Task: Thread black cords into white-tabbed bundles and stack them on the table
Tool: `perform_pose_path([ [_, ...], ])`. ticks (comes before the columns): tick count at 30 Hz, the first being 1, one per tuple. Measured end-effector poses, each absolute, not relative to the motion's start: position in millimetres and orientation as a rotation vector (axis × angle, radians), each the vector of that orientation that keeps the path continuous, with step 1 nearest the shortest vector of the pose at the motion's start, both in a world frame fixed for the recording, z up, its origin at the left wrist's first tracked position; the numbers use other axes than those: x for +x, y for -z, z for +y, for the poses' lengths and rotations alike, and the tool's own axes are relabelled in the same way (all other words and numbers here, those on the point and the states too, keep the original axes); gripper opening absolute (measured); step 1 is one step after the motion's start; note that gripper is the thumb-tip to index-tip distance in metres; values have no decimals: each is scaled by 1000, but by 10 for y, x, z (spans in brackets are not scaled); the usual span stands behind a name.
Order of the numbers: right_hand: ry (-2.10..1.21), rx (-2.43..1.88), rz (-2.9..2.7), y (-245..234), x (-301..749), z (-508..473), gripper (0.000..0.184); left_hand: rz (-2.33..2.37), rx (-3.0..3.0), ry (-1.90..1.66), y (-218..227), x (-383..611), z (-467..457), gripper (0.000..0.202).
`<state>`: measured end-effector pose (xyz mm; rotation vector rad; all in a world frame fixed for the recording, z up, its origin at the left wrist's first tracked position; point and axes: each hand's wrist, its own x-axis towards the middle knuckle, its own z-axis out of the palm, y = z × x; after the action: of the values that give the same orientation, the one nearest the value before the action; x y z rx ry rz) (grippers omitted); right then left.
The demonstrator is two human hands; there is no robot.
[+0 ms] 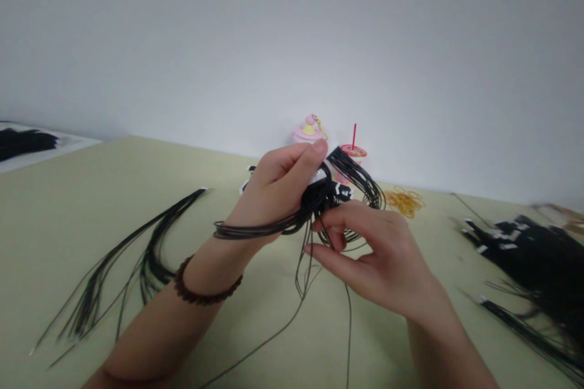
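Observation:
My left hand (285, 185) is closed round a looped bundle of black wires (318, 194), its thumb on top. Part of the bundle loops back beside the left wrist, which wears a brown bead bracelet, and another part fans out to the right. Just below the bundle, my right hand (365, 249) has its thumb and index finger close together at the loose strands. A few single wires hang down from there toward the table's near edge. Whether the right fingertips grip one of these strands firmly is hard to see.
Black wire bundles with white connectors lie at left (159, 237) and in a pile at right (533, 255). Yellow rubber bands (405, 201) sit near the wall. Behind my hands stand a pink-lidded container (308, 131) and a cup with a red straw (354, 151) on the pale green table (114, 182).

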<state>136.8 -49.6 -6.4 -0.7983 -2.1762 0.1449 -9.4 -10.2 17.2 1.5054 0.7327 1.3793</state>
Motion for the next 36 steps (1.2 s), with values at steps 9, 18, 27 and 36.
perform_pose_path([
  [9, -155, -784, -2120, 57, 1325, -504, 23, 705, 1491, -1391, -177, -84, -120, 34],
  [18, -222, -813, -2087, 86, 1303, -509, 14, 715, 1526, -1394, -157, -95, -90, 33],
  [27, -504, -841, -2173, 53, 1339, -534, 11, 747, 1593, -1419, -160, -100, -86, 34],
  [36, -569, -675, -2278, -20, 1390, -506, 12, 760, 1617, -1400, -178, -95, -98, 36],
])
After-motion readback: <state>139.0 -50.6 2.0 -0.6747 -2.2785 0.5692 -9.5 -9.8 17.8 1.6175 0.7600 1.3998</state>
